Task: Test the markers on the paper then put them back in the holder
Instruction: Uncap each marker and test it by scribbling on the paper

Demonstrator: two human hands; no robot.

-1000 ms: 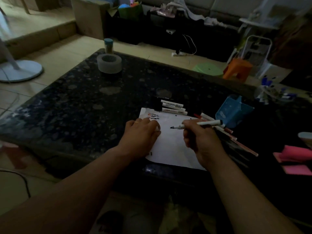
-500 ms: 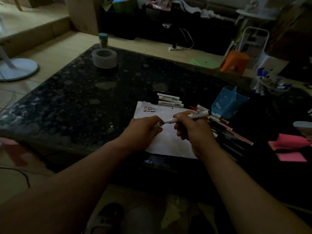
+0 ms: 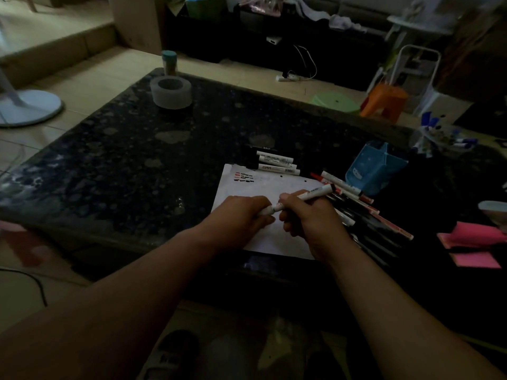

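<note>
A white sheet of paper [image 3: 260, 187] with short red and black test strokes lies on the dark stone table [image 3: 123, 160]. My right hand [image 3: 310, 218] grips a white marker [image 3: 315, 193] above the sheet. My left hand [image 3: 241, 215] holds the marker's tip end, where a cap sits between its fingers. Three capped markers [image 3: 277, 164] lie side by side just beyond the paper. A loose pile of markers and pens [image 3: 354, 198] lies right of the sheet. The blue holder [image 3: 375, 168] stands tilted behind that pile.
A roll of tape [image 3: 170, 92] and a small jar [image 3: 169, 63] stand at the table's far left. Pink sticky notes [image 3: 474, 242] lie at the right edge. Stools [image 3: 384, 101] and a fan base [image 3: 27, 106] are on the floor around the table.
My right hand brought the marker's tip from above the paper over to my left hand. The bare black tip is now covered inside my left fingers.
</note>
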